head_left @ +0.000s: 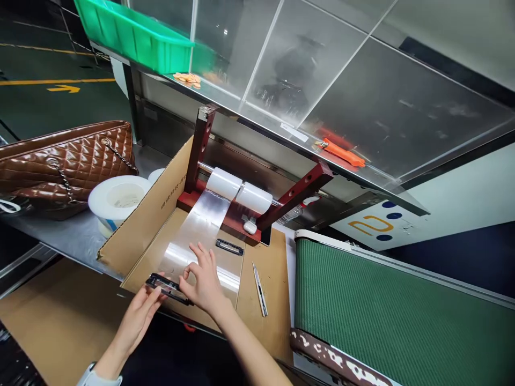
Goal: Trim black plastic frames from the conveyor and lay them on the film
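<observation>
My left hand [139, 311] grips the left end of a narrow black rectangular plastic frame [171, 289], thumb on the near side. The frame is tilted above the front edge of the cardboard. My right hand [203, 281] is at the frame's right end, its thumb and index finger pinched together and the other fingers raised. Whatever lies in that pinch is too small to make out. A similar black frame [229, 246] rests beyond my right hand. Clear film [201, 220] runs from the left of two white rolls [224, 183] down under my hands.
A dark red stand [295, 195] carries the rolls. Right of my hands lies a utility knife [259, 289], with a green conveyor belt [394, 305] beyond. Left are a cardboard flap [148, 209], a white spool [116, 201] and a brown bag [80, 155]. Overhead, a shelf holds a green bin [137, 40].
</observation>
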A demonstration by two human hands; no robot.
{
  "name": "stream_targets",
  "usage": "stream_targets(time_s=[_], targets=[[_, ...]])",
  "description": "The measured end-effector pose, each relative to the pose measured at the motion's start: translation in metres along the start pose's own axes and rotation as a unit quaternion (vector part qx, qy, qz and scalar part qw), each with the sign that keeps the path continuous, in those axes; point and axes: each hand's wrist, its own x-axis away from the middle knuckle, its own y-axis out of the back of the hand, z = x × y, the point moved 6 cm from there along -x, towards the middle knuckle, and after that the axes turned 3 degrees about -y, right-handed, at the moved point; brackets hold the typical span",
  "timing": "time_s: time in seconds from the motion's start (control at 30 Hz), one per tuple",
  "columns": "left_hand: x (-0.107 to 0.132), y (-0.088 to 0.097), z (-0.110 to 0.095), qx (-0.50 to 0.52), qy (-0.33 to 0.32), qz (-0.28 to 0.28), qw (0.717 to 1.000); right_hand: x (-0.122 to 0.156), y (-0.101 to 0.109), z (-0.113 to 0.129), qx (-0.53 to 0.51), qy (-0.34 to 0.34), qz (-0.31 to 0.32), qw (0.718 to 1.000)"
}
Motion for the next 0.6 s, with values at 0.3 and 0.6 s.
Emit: stream_targets(time_s=[0.3, 0.6], targets=[[0.016, -0.002, -0.006, 0.027, -0.033, 0.008, 0.999, 0.005, 0.020, -0.023, -0.090, -0.095, -0.118, 0.984], [-0.014, 0.008, 0.018, 0.002, -0.003, 0.017, 1.000, 0.067, -0.074, -0.101, -0.382, -0.310, -0.121, 0.862]])
